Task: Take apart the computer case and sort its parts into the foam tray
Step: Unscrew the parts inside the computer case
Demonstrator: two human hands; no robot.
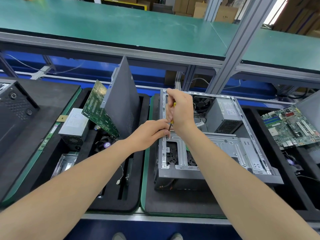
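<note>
1. Computer case (225, 153) lies on its side with the open side up, on a black foam pad (173, 203), at about 3 o'clock from the middle of the head view.
2. The right hand (181, 110) is over the 10 o'clock corner of the case. Its fingers are curled around the yellow and black handle of a screwdriver (171, 122), which stands nearly upright.
3. The tip of the screwdriver meets a screw (167, 135) on the metal frame of the case.
4. The left hand (152, 130) reaches in from 8 o'clock. Its fingertips are pressed together on the lower shaft of the screwdriver, just above the screw.
5. Inside the case, a grey power supply unit (225, 115) sits at the 1 o'clock corner, with a black fan (201, 102) just beside it at 11 o'clock.
6. The foam tray (112, 203) is at 9 o'clock from the case, just beside the pad.
7. In the tray, a grey side panel (124, 94) stands upright, a green circuit board (97, 108) leans tilted against it, and a silver power supply (74, 123) lies at 9 o'clock from the board.
8. A motherboard (290, 125) lies at 3 o'clock from the case, well apart from the hands.
9. A green worktop (121, 26) runs across at 12 o'clock, behind everything.
</note>
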